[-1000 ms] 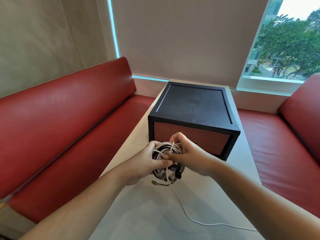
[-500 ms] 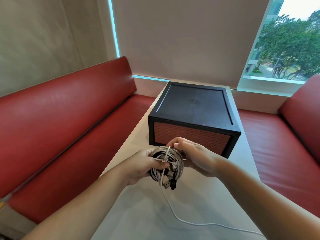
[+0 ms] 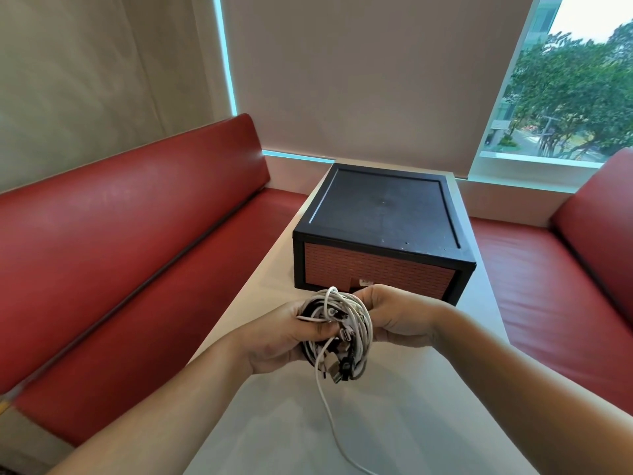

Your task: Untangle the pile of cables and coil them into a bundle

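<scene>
hands [image 3: 277,337] [image 3: 400,320] 2 | cable bundle [image 3: 346,323] 1 | box [image 3: 383,214] 1 | benches [image 3: 137,234] [image 3: 565,275] 2

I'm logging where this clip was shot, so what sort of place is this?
Probably a booth seating nook, perhaps a cafe or lounge: red padded benches flank a narrow white table by a window with a roller blind.

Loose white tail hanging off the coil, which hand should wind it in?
Probably right. The left hand grips the cable bundle, thumb across its loops, anchoring it. The right hand holds only the bundle's right edge, and the loose white cable trails over the table toward that side.
</scene>
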The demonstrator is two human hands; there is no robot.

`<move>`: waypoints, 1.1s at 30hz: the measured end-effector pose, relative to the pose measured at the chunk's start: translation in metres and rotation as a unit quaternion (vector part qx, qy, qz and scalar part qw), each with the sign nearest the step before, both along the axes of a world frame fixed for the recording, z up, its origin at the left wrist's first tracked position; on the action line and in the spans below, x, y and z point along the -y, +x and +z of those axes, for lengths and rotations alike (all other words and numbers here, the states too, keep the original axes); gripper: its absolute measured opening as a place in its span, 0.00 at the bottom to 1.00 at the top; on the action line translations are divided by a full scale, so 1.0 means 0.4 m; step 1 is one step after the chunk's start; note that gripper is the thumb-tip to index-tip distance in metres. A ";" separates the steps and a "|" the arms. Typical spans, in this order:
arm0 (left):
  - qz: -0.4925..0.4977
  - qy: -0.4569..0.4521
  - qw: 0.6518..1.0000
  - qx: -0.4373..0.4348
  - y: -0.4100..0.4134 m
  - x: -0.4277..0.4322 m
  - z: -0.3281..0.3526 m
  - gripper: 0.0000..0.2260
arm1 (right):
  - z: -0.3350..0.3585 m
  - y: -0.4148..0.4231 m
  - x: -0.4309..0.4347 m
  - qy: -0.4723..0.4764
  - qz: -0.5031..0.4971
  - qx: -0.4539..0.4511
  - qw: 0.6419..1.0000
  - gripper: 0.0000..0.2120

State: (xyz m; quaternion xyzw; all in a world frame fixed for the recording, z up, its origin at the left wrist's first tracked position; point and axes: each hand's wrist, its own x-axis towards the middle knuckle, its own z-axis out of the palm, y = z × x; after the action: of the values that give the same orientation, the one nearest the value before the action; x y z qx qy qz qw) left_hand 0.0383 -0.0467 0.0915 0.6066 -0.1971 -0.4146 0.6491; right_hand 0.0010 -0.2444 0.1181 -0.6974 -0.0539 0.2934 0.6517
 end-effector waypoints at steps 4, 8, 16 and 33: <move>-0.003 -0.007 1.000 0.014 0.000 0.006 -0.007 0.24 | 0.005 0.005 0.000 -0.021 0.010 -0.003 1.000 0.09; 0.008 -0.016 1.000 0.015 0.004 0.010 -0.012 0.24 | 0.002 0.003 -0.002 -0.012 -0.002 -0.006 1.000 0.08; 0.039 -0.004 0.999 0.008 0.000 0.013 -0.019 0.15 | 0.005 -0.006 -0.002 -0.045 -0.004 0.045 0.998 0.08; 0.198 0.026 0.971 0.131 0.023 0.020 -0.045 0.13 | -0.020 -0.032 -0.031 0.045 -0.090 0.012 0.995 0.22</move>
State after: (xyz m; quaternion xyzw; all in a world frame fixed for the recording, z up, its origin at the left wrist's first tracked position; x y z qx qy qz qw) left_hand 0.0475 -0.0547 0.0734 0.6995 -0.1450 -0.1997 0.6707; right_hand -0.0118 -0.2322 0.1101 -0.6729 -0.0120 0.2224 0.7055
